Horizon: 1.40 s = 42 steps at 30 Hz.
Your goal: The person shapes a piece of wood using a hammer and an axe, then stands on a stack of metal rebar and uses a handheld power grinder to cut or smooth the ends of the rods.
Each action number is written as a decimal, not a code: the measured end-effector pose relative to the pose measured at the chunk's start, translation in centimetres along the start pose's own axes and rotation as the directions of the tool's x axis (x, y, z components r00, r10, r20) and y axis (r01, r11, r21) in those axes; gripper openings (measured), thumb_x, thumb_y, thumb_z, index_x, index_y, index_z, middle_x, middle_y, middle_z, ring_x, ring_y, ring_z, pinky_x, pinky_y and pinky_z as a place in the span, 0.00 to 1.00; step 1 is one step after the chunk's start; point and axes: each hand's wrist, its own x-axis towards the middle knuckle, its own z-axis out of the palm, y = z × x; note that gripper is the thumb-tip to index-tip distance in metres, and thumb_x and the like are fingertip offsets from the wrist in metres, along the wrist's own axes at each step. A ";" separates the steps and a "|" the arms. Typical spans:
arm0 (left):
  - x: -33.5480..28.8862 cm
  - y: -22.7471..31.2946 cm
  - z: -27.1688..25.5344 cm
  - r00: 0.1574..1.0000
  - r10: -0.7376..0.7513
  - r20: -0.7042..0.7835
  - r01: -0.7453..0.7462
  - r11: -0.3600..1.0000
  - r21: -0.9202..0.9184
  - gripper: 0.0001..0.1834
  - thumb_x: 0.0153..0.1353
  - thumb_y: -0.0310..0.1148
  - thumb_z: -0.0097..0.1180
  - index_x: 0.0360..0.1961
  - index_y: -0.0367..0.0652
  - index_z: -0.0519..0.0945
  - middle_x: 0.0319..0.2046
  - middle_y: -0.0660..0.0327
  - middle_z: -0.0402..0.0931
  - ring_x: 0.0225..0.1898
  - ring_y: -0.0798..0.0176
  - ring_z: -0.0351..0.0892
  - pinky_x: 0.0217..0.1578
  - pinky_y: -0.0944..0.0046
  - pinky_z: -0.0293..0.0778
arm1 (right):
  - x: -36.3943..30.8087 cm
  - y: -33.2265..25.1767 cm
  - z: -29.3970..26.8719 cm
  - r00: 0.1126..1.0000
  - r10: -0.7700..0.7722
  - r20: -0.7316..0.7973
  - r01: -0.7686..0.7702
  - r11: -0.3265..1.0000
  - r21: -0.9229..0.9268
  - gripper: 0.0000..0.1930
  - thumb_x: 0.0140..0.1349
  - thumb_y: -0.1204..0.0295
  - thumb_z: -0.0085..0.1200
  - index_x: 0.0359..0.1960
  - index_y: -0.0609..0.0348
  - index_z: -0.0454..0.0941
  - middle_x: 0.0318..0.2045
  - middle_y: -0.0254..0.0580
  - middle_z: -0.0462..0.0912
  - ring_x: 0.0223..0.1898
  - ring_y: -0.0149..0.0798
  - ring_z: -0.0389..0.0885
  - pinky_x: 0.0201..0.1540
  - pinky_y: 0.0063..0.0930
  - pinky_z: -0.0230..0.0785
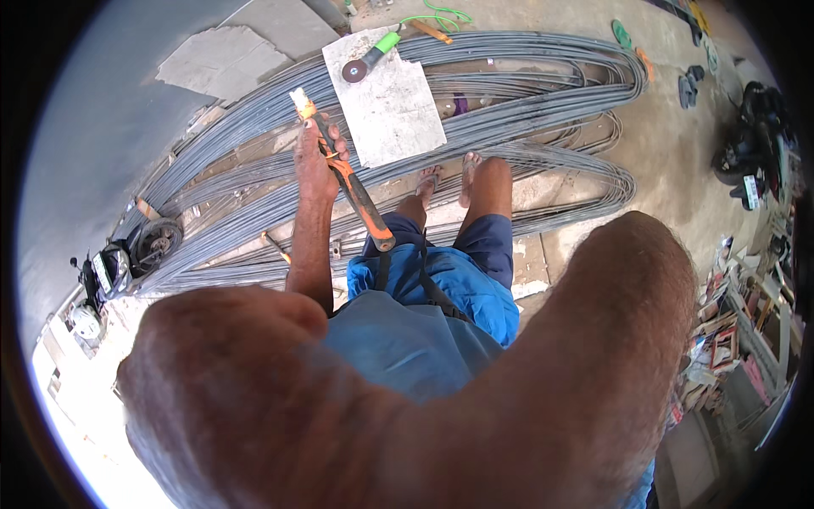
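Observation:
My left hand (315, 157) is raised left of centre with its fingers wrapped round a long orange-and-black handled tool (360, 204). The handle's butt slants down toward my lap. At the top end the tool is washed out by glare, so its kind is hard to make out. My right arm (627, 288) bends close to the camera, and the hand lies out of sight. Beyond my left hand, a green angle grinder (383, 47) with a dark disc rests on a worn whitish board (394, 119). The board lies over bundles of grey steel rods (526, 127).
The bent rods loop across the floor around my sandalled feet (430, 182). A motorcycle (153, 246) stands at far left, another dark one (755, 144) at right. Scrap (738, 339) is heaped at lower right. Loose green sandals (621, 34) and a green cord (437, 14) lie farther off.

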 end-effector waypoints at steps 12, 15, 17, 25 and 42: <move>-1.7 -0.8 -8.0 0.778 0.131 -0.614 -0.425 0.830 -0.362 0.15 0.80 0.45 0.44 0.49 0.45 0.73 0.33 0.64 0.75 0.30 0.69 0.72 0.29 0.67 0.71 | -9.9 37.2 2.8 0.745 0.665 0.044 -0.588 0.625 0.514 0.13 0.74 0.66 0.52 0.53 0.58 0.80 0.27 0.33 0.77 0.28 0.26 0.77 0.33 0.26 0.71; -2.6 0.4 -6.6 0.655 0.220 -0.723 -0.507 0.837 -0.205 0.17 0.79 0.46 0.46 0.51 0.43 0.73 0.34 0.64 0.75 0.30 0.69 0.74 0.28 0.67 0.72 | -9.1 43.3 -1.0 0.680 0.732 0.045 -0.653 0.576 0.491 0.12 0.75 0.65 0.53 0.52 0.55 0.80 0.29 0.29 0.77 0.29 0.24 0.78 0.32 0.21 0.70; -3.5 1.7 -5.7 0.575 0.260 -0.776 -0.540 0.833 -0.121 0.17 0.80 0.46 0.44 0.51 0.42 0.73 0.32 0.63 0.74 0.29 0.68 0.74 0.27 0.66 0.72 | -8.2 46.5 -4.5 0.703 0.711 0.029 -0.609 0.580 0.541 0.13 0.75 0.64 0.53 0.53 0.55 0.81 0.29 0.29 0.77 0.29 0.24 0.78 0.31 0.21 0.69; -25.6 6.3 -5.0 0.078 0.343 -0.936 -0.532 0.808 0.252 0.19 0.79 0.51 0.44 0.49 0.45 0.74 0.30 0.64 0.77 0.29 0.66 0.78 0.27 0.67 0.76 | 0.6 46.8 -21.4 0.926 0.370 0.071 -0.370 0.858 0.356 0.15 0.72 0.61 0.54 0.51 0.58 0.81 0.28 0.30 0.76 0.29 0.24 0.75 0.31 0.21 0.68; -10.1 -15.6 8.4 0.560 0.041 -0.827 -0.232 0.967 -0.108 0.19 0.78 0.51 0.44 0.44 0.45 0.70 0.23 0.65 0.73 0.21 0.70 0.76 0.21 0.69 0.73 | -26.9 64.1 -38.9 0.510 0.577 -0.638 -0.446 0.812 0.377 0.22 0.70 0.48 0.58 0.53 0.50 0.80 0.27 0.27 0.76 0.25 0.24 0.76 0.23 0.17 0.64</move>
